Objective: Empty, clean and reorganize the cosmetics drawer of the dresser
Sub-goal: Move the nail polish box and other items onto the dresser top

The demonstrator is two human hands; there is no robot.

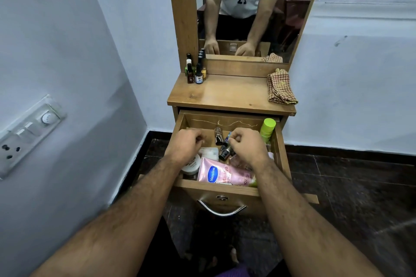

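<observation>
Head view looks down at a wooden dresser with its drawer [227,186] pulled out toward the person. Both arms reach in over the front edge.

The left hand [184,145] is over the back left part of the drawer. Its fingers are curled in, and I cannot tell if its grip has anything in it. The right hand [246,145] is over the back right part, with its grip pinching something small at the fingertips. I cannot tell which thing it is. Small dark bottles [221,144] lie between the two hands.

Near the front edge lies a pink Vaseline tube [221,174], flat on its side. A white jar [191,165] sits to its left, partly under the left wrist. A green bottle [267,129] stands against the right wall of the drawer. The back strip of the drawer floor shows bare wood.

On the counter [229,94] above, a bunch of little bottles [194,72] stands in the back left corner. A checked cloth [280,86] lies folded at the right edge. The middle of the counter is bare wood. A mirror [247,7] stands behind it.
</observation>
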